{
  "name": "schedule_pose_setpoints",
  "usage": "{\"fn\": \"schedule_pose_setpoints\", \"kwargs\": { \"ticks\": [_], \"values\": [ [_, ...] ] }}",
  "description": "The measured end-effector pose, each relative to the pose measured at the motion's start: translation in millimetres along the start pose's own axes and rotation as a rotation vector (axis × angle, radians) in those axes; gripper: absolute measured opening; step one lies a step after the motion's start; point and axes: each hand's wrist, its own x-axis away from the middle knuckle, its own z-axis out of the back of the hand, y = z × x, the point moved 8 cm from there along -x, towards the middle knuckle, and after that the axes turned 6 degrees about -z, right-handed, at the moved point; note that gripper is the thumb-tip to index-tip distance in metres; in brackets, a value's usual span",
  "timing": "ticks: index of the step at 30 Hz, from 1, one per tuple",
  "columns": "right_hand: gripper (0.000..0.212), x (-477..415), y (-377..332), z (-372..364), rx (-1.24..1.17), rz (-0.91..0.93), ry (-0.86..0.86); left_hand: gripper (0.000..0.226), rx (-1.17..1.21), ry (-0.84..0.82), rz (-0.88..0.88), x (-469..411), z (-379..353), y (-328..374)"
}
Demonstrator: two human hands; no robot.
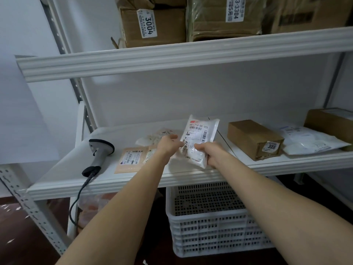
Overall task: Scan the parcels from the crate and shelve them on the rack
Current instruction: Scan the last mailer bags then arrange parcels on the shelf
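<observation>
I hold a white plastic parcel (198,138) with a barcode label upright over the middle shelf (133,180) of the white rack. My left hand (169,145) pinches its left edge and my right hand (211,153) grips its lower right corner. The grey barcode scanner (98,153) lies on the shelf to the left, apart from both hands, its cable hanging over the front edge. The white perforated crate (214,224) stands on the floor under the shelf; no parcel shows inside it.
A tan flat mailer (131,159) and a pale padded parcel (152,138) lie behind my left hand. To the right sit a brown box marked 3006 (254,138), a white bag (309,142) and another box (332,121). The upper shelf (172,58) carries cardboard boxes (152,25).
</observation>
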Motion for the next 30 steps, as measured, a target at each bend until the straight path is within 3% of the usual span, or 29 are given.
{"fn": "schedule_pose_setpoints", "kwargs": {
  "ticks": [2, 4, 6, 14, 20, 23, 30],
  "values": [
    [0.028, 2, -8, 1, 0.013, 0.011, -0.019, 0.044, 0.034, -0.069, 0.003, 1, -3, 0],
    [0.032, 6, -13, 2, 0.02, 0.021, -0.041, 0.021, 0.045, -0.164, 0.02, 4, -10, -1],
    [0.033, 12, -16, 4, 0.002, 0.027, -0.058, 0.011, 0.122, -0.173, 0.024, 7, -12, 0],
    [0.018, 23, -14, 8, -0.094, -0.024, -0.098, 0.022, 0.22, -0.054, 0.093, 2, -8, 3],
    [0.012, 24, -20, 24, -0.116, 0.006, -0.054, 0.026, 0.222, -0.113, 0.031, 0, -12, 14],
    [0.011, 22, -23, 33, -0.071, 0.008, -0.017, 0.024, 0.225, -0.146, 0.032, 5, -15, 18],
    [0.016, 24, -31, 38, 0.117, 0.026, -0.061, 0.047, 0.175, -0.167, 0.037, -1, -18, 16]
  ]
}}
